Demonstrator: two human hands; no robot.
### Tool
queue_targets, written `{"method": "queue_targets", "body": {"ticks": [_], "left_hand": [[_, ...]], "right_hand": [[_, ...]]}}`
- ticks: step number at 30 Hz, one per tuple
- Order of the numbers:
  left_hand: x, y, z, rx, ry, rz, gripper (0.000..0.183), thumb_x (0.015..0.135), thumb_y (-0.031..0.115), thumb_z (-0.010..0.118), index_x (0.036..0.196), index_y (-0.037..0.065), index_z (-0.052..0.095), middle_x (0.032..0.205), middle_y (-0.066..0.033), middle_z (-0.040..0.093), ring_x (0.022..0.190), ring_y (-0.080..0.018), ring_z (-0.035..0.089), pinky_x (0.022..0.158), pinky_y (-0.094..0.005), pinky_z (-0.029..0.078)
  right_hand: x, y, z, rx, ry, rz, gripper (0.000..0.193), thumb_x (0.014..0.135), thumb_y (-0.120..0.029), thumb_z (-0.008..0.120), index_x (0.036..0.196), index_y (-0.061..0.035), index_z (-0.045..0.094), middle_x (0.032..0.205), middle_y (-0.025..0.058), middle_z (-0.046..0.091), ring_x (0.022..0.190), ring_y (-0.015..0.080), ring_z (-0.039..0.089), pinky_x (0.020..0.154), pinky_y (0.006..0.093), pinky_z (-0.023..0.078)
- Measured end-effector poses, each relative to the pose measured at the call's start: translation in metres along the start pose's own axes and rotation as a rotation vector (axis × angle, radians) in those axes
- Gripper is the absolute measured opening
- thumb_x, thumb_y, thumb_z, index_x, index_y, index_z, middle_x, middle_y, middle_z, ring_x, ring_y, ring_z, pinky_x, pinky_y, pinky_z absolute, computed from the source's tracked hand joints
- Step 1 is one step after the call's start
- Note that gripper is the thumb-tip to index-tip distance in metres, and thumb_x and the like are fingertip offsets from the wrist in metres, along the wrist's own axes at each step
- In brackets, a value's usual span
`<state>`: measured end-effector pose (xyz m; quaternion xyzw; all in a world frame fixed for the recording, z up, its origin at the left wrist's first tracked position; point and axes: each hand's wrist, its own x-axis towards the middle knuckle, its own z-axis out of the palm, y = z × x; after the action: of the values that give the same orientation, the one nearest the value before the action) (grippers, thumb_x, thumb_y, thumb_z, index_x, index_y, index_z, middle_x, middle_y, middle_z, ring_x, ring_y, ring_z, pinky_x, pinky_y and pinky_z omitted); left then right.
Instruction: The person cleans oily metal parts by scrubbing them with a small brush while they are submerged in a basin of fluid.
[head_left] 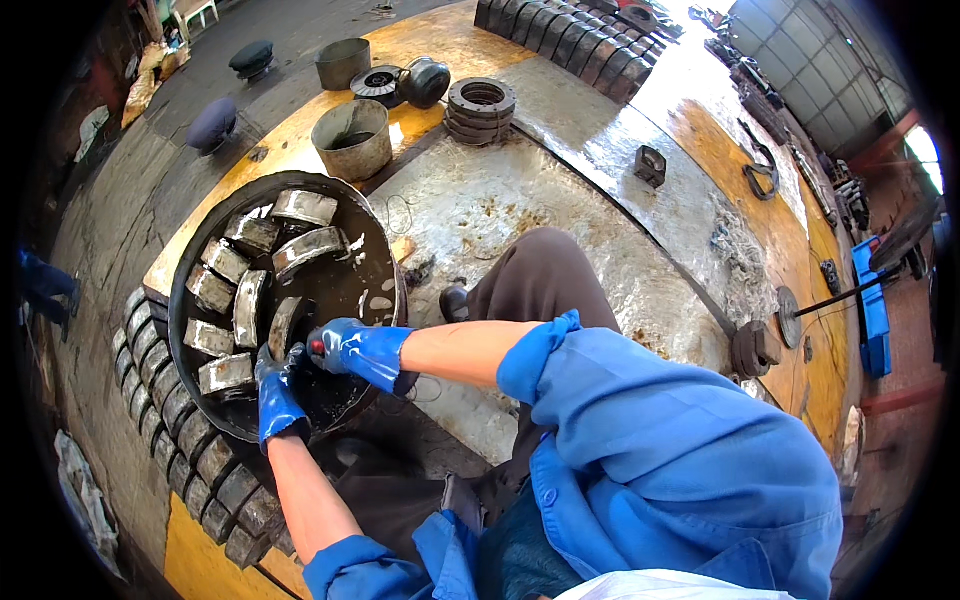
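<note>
Both of my hands wear wet blue rubber gloves and work over a round, dark-rimmed tub (186, 290) of dark liquid. My left hand (278, 382) is closed on the near end of a curved metal block (283, 325), which stands tilted in the tub. Close beside it, my right hand (352, 348) is closed round a small tool with a red end (317, 348); the rest of that tool is hidden. Several other thick curved metal blocks (250, 308) lie wet in the tub, left of and beyond my hands. White suds float on the liquid.
Rows of dark curved blocks (195, 435) are stacked against the tub's left side. Beyond it stand a metal bucket (355, 158) and a stack of metal rings (480, 112). More blocks (575, 45) line the far edge. A hex nut (650, 166) lies on the metal plate (480, 200).
</note>
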<state>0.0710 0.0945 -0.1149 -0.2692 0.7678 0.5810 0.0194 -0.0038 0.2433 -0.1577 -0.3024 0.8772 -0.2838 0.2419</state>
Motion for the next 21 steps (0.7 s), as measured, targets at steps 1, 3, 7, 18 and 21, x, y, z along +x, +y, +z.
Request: {"method": "queue_targets", "body": {"ticks": [1, 3, 7, 18, 21], "left_hand": [[0.006, -0.004, -0.002, 0.083, -0.003, 0.039, 0.064, 0.085, 0.029, 0.083, 0.133, -0.004, 0.059, 0.115, -0.0152, 0.07, 0.1, -0.0248, 0.066, 0.087, -0.0384, 0.054], [0.009, -0.004, 0.002, 0.121, -0.017, 0.062, 0.063, 0.084, 0.028, 0.084, 0.133, -0.004, 0.059, 0.115, -0.0148, 0.07, 0.099, -0.0243, 0.066, 0.087, -0.0374, 0.053], [-0.002, 0.002, 0.012, -0.119, -0.073, 0.044, 0.056, 0.087, 0.024, 0.081, 0.131, -0.003, 0.061, 0.112, -0.0115, 0.071, 0.094, -0.0221, 0.066, 0.083, -0.0354, 0.054], [0.037, -0.046, -0.011, 0.382, -0.015, 0.149, 0.086, 0.079, 0.042, 0.085, 0.144, -0.002, 0.05, 0.137, -0.0275, 0.06, 0.129, -0.0404, 0.056, 0.106, -0.0456, 0.046], [0.026, -0.048, -0.019, 0.329, -0.019, 0.109, 0.088, 0.076, 0.04, 0.088, 0.145, -0.001, 0.05, 0.137, -0.029, 0.059, 0.131, -0.0407, 0.055, 0.107, -0.0447, 0.045]], "right_hand": [[0.001, 0.005, -0.004, -0.049, 0.004, -0.085, 0.019, 0.086, -0.026, 0.068, 0.101, -0.015, 0.072, 0.092, 0.0142, 0.073, 0.085, 0.0382, 0.07, 0.073, 0.0471, 0.056], [0.001, 0.015, -0.011, -0.147, 0.012, -0.246, 0.019, 0.085, -0.026, 0.067, 0.1, -0.0148, 0.071, 0.089, 0.0141, 0.073, 0.084, 0.0385, 0.07, 0.072, 0.0489, 0.056], [0.006, 0.027, -0.017, -0.141, 0.289, -0.383, 0.016, 0.085, -0.025, 0.065, 0.095, -0.0147, 0.07, 0.088, 0.0152, 0.071, 0.085, 0.0401, 0.069, 0.071, 0.0518, 0.056], [0.037, 0.027, -0.003, 0.259, 0.233, 0.59, 0.05, 0.089, -0.05, 0.064, 0.105, -0.0039, 0.074, 0.104, 0.0228, 0.074, 0.102, 0.038, 0.071, 0.081, 0.0432, 0.056], [0.009, 0.003, -0.024, 0.432, 0.041, 0.452, 0.042, 0.09, -0.036, 0.065, 0.108, 0.0008, 0.073, 0.099, 0.0185, 0.075, 0.093, 0.0309, 0.073, 0.08, 0.041, 0.057]]}}
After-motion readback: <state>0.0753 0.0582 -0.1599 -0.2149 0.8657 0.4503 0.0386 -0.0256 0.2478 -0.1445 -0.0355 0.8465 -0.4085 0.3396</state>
